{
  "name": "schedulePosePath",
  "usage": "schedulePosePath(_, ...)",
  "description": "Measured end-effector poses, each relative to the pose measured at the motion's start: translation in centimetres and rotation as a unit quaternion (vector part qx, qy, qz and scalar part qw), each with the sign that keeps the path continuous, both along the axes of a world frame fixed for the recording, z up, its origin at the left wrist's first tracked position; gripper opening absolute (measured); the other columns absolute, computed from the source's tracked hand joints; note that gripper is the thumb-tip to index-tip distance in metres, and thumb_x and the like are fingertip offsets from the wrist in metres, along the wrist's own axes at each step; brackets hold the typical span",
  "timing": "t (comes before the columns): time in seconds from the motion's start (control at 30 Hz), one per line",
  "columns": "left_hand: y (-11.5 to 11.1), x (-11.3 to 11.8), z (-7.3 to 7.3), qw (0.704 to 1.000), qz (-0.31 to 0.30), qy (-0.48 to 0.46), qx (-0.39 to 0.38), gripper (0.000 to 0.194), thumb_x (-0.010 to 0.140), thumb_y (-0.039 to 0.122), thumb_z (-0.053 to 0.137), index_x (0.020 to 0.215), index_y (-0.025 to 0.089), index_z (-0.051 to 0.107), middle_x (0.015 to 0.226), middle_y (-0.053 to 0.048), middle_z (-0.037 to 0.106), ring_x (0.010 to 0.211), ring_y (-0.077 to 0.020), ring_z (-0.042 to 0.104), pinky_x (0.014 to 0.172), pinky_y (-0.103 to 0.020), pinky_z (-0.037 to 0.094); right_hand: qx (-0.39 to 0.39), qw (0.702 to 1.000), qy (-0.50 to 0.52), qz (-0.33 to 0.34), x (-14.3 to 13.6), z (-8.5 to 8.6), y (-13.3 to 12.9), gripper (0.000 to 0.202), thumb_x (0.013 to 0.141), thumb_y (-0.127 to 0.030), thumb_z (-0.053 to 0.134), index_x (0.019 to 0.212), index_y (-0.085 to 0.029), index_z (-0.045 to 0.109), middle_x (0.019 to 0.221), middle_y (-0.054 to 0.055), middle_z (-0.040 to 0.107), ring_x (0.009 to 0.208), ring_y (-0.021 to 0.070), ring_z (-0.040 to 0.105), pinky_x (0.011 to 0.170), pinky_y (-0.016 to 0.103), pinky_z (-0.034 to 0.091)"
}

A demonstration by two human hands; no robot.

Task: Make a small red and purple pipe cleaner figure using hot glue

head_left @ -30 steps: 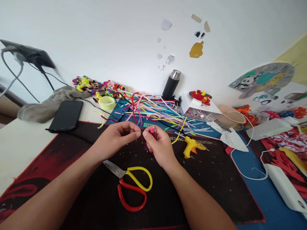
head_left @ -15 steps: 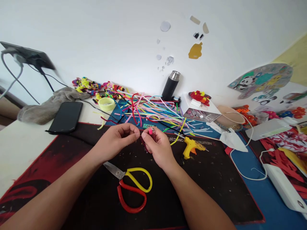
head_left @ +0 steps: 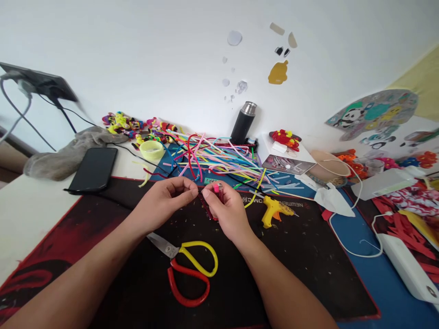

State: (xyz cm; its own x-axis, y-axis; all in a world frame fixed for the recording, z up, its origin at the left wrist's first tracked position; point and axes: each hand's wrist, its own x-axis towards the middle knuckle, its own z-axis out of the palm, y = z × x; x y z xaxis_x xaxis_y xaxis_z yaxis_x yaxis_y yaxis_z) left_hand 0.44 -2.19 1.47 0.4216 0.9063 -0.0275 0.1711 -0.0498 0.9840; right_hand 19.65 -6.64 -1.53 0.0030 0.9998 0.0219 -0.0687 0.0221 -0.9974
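My left hand point(head_left: 171, 198) is closed in a pinch, its fingertips close to those of my right hand; what they grip is too small to make out. My right hand point(head_left: 227, 208) is closed around a dark red, fuzzy pipe cleaner piece point(head_left: 206, 208), which hangs below the thumb. A small pink item point(head_left: 217, 188) with a silvery end, perhaps a lighter, also shows between the right fingers. Below the hands, scissors point(head_left: 185, 260) with one yellow and one red handle lie on the dark mat point(head_left: 295, 274). A yellow glue gun point(head_left: 274, 210) lies right of my right hand.
Many coloured pipe cleaners point(head_left: 216, 157) are heaped behind the hands. A black thermos point(head_left: 243, 123) stands by the wall, near a white box point(head_left: 290, 157). At left lie a phone point(head_left: 94, 169) and a yellow-green tape roll point(head_left: 152, 150). A white cable point(head_left: 356, 255) crosses the right side.
Almost nothing differs. Both hands hold the same pose close together, and the view has shifted very slightly.
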Motion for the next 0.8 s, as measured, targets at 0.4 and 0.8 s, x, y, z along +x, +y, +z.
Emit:
schedulePosePath(0.4,0.0,0.1,0.2,1.000,0.002,0.025,0.013,0.045,0.086,0.066,0.079,0.083,0.021,0.074,0.078,-0.001,0.070,0.067,-0.0161,0.056,0.060,-0.025,0.044,0.005,1.000,-0.025,0.005,-0.2,0.6,-0.1,0.032,0.094,-0.056,0.078,0.094,-0.024,0.070,0.068,-0.005,0.053,0.056,0.0137,0.041,0.054,0.028,0.034)
schedulePosePath(0.8,0.1,-0.1,-0.1,1.000,-0.001,0.009,0.006,0.044,0.086,0.064,0.083,0.085,0.020,0.078,0.081,-0.001,0.073,0.070,-0.0167,0.059,0.065,-0.026,0.046,0.013,0.999,-0.035,-0.008,-0.2,1.1,-0.2,0.027,0.092,-0.048,0.076,0.088,-0.024,0.066,0.069,-0.005,0.052,0.060,0.0139,0.042,0.055,0.028,0.035)
